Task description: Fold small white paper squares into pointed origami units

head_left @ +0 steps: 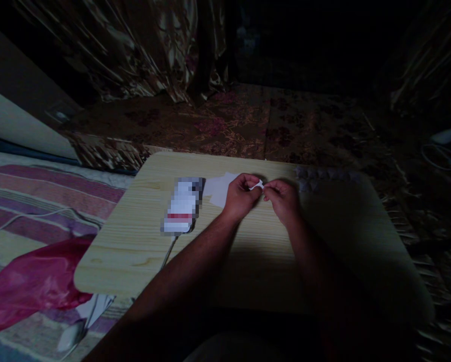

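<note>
Between my two hands, above the middle of the wooden table point(134, 241), is a small folded piece of white paper point(260, 184). My left hand point(243, 193) pinches it from the left, thumb and fingers closed. From the right, my right hand point(283, 197) grips its other end with the fingertips. Loose white paper sheets point(216, 189) lie on the table just left of my left hand, partly covered by it. Several small folded paper pieces point(325, 174) sit in rows at the far right of the table, dim in the shadow.
A phone point(183, 206) with a blurred bright screen lies left of the papers, a cable point(168, 253) running from its lower end. A pink-red bag point(40, 276) touches the table's left corner on the striped bedcover point(59, 186). Patterned fabric point(210, 123) covers the surface beyond the table.
</note>
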The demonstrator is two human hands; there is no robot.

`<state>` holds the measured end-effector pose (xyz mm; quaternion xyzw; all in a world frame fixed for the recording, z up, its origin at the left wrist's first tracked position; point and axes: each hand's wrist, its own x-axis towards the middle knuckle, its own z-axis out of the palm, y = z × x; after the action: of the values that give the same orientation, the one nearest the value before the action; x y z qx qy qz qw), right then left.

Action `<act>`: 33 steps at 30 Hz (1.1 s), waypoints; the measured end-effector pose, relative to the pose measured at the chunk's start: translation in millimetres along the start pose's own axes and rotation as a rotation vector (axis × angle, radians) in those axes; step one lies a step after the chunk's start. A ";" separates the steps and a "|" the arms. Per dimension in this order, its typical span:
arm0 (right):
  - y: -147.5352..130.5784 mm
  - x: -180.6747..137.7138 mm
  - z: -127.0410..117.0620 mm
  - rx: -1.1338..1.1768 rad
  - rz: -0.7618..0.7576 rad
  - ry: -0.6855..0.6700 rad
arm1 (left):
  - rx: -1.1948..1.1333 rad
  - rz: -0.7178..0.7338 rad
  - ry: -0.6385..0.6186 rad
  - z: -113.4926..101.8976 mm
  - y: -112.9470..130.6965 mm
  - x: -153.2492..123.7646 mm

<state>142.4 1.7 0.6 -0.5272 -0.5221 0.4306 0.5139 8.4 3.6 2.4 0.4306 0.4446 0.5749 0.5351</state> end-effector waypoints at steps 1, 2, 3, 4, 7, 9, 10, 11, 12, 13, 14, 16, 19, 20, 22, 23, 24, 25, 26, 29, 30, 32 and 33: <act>0.4 -0.1 0.2 0.004 0.008 0.003 | -0.004 -0.009 0.011 0.1 0.5 0.0; 0.7 -0.1 0.4 0.007 0.015 0.002 | -0.010 -0.020 0.020 0.3 1.1 0.0; 1.0 -0.3 0.4 0.009 0.021 -0.002 | -0.017 -0.030 0.025 0.4 1.8 -0.2; 1.2 -0.4 0.3 0.010 0.028 -0.006 | -0.021 -0.039 0.027 0.5 2.5 -0.4; 1.2 -1.0 -0.3 0.012 0.034 -0.013 | -0.021 -0.054 0.021 0.4 4.2 -1.4; 0.3 -1.4 -0.7 0.017 0.032 -0.015 | -0.027 -0.068 0.007 -0.1 4.3 -1.8; -0.3 -1.6 -0.8 0.019 0.030 -0.018 | -0.033 -0.074 -0.002 -0.4 4.0 -1.7; -0.9 -1.7 -0.9 0.021 0.028 -0.020 | -0.037 -0.078 -0.010 -0.9 3.4 -1.6; -1.5 -1.7 -1.0 0.024 0.026 -0.025 | -0.037 -0.078 -0.016 -1.4 2.6 -1.2; -1.9 -1.7 -1.0 0.028 0.024 -0.029 | -0.032 -0.074 -0.020 -2.0 1.6 -0.8; -2.1 -1.7 -1.1 0.034 0.023 -0.032 | -0.024 -0.068 -0.021 -2.5 0.6 -0.3; -2.0 -1.8 -1.2 0.047 0.029 -0.038 | -0.005 -0.060 -0.017 -3.5 -1.2 0.6; -1.3 -2.1 -0.9 0.057 0.044 -0.030 | 0.024 -0.060 0.004 -4.2 -2.5 1.2; -1.3 -2.2 -0.6 0.060 0.048 -0.026 | 0.033 -0.058 0.014 -4.2 -2.4 1.2; -1.9 -2.3 -0.1 0.061 0.053 -0.023 | 0.045 -0.046 0.033 -3.7 -1.5 0.6; -2.4 -2.3 0.1 0.059 0.056 -0.025 | 0.055 -0.039 0.043 -3.5 -0.8 0.2; -3.0 -2.3 0.1 0.057 0.058 -0.028 | 0.057 -0.039 0.045 -3.2 0.0 -0.3; -3.5 -2.3 0.0 0.057 0.058 -0.032 | 0.053 -0.047 0.041 -3.1 0.8 -0.7; -4.0 -2.3 -0.3 0.059 0.057 -0.036 | 0.045 -0.056 0.033 -3.0 1.6 -1.2; -4.9 -2.7 -1.9 0.066 0.057 -0.049 | 0.027 -0.067 0.014 -3.6 3.4 -2.5; -5.1 -2.9 -2.4 0.068 0.060 -0.053 | 0.023 -0.068 0.010 -3.9 3.8 -2.9; -5.6 -3.6 -3.0 0.069 0.069 -0.060 | 0.002 -0.074 -0.001 -4.5 4.1 -3.4; -5.8 -4.0 -3.0 0.068 0.071 -0.061 | -0.017 -0.079 -0.005 -4.8 4.0 -3.4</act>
<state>144.4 -3.0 6.3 -0.5145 -0.5033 0.4819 0.4997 3.1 -0.2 5.1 0.4096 0.4551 0.5559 0.5622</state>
